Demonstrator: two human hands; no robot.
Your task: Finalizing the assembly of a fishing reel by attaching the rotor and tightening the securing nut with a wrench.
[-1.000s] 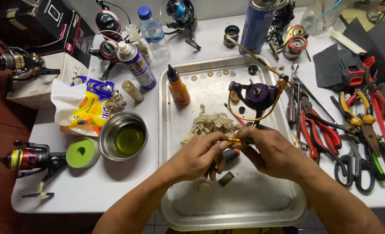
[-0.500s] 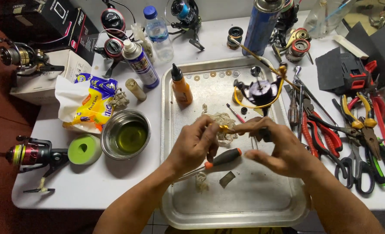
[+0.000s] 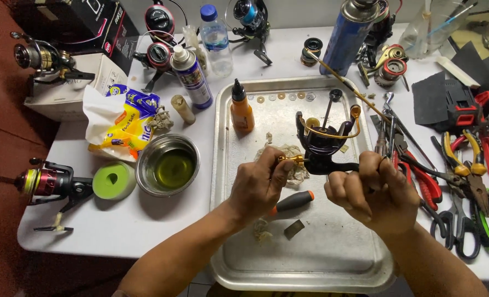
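A dark purple fishing reel with a gold bail is held above the metal tray, between the two hands; its foot runs rightward into the right hand, which is closed in a fist around it; a small gold part projects leftward from the body and is pinched by the left hand, fingers curled tight; the long axis lies left to right, both hands equally near; the foot and the gold part's joint are hidden by fingers; an orange-tipped screwdriver lies just below on the tray.

white table, metal tray, steel bowl
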